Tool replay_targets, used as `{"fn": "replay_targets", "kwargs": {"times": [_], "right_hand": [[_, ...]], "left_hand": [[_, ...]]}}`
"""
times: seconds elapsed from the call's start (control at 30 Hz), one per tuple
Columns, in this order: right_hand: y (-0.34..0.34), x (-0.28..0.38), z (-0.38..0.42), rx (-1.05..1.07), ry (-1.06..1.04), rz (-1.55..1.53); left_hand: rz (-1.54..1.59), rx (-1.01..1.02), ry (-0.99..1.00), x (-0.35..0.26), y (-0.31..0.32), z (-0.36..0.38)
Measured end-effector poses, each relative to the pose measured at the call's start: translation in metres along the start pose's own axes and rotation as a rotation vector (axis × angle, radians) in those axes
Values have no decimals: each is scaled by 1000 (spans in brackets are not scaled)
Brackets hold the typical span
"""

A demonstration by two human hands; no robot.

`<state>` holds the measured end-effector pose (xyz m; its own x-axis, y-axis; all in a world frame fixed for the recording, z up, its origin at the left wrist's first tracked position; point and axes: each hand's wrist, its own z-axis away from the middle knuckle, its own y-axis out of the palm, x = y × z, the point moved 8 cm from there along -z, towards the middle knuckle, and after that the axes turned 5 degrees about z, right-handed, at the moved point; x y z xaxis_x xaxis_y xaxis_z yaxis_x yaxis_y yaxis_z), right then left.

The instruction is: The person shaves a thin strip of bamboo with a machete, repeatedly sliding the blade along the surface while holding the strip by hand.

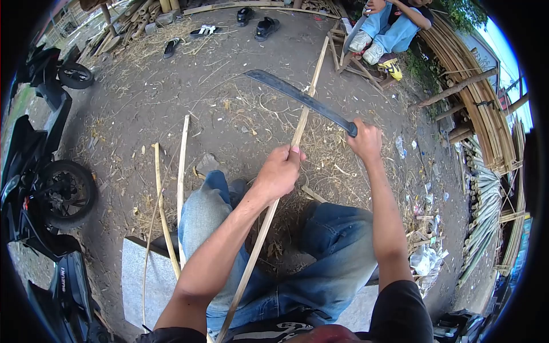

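Observation:
A long, pale strip that looks like split bamboo (261, 234) runs from my lap up and away between my knees. My left hand (280, 171) is wrapped round it near the middle, thumb on top. In my right hand (365, 139) is the dark handle of a machete (280, 86). Its long, dark blade points to the left and lies across the strip beyond my left hand. Curled shavings (309, 91) cling to the strip right where the blade crosses it.
Pale strips (183, 166) lean beside my left knee. Motorcycles (63, 188) stand on the left. A person (394, 28) sits at the far right, near bundled bamboo poles (485, 211). Loose shoes (267, 28) lie at the back. Shavings and plastic litter (426, 260) are scattered over the ground.

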<state>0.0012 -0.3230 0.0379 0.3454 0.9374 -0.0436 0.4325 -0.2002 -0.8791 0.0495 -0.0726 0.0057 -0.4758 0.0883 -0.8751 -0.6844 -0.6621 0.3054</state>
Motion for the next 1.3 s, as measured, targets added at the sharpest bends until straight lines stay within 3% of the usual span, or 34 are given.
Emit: {"fn": "replay_targets", "kwargs": {"times": [0.1, 0.2, 0.3, 0.37, 0.4, 0.47, 0.57, 0.73, 0.8, 0.83, 0.9, 1.03, 1.17, 1.27, 1.3], "right_hand": [[-6, 30, 1, -15, -54, -38], [-27, 64, 2, -102, -283, -249], [-21, 34, -8, -161, -240, -164], [0, -29, -13, 24, 179, -93], [6, -45, -11, 26, 189, -90], [23, -101, 5, -20, 560, -25], [41, -118, 21, 27, 534, -61], [4, -57, 14, -25, 426, -165], [6, -23, 8, 23, 224, -263], [4, -12, 7, 27, 226, -267], [-14, 26, 3, -83, -43, -305], [-37, 57, 1, -176, -218, -351], [-44, 33, 3, -233, -119, -328], [-45, -1, 5, -221, 202, -375], [-46, -2, 5, -221, 200, -373]], "left_hand": [[16, 31, 7, 0, -6, -1], [-15, 32, -9, -6, 0, 10], [-10, 61, 6, -7, 0, 17], [13, 91, -19, -8, 3, 25], [44, 117, -25, -9, 4, 27], [59, 149, -49, -2, 1, 25], [83, 161, -52, -7, -7, 23], [-66, 78, 21, -9, -14, 17], [63, 52, -45, -7, -13, 15], [61, 49, -50, -5, -13, 13], [119, 83, -16, -5, -9, 11], [351, 135, -61, -7, 4, 11], [333, 233, 36, -9, -2, 8], [394, 294, 41, -7, -3, 9], [376, 293, 46, -10, -4, 10]]}}
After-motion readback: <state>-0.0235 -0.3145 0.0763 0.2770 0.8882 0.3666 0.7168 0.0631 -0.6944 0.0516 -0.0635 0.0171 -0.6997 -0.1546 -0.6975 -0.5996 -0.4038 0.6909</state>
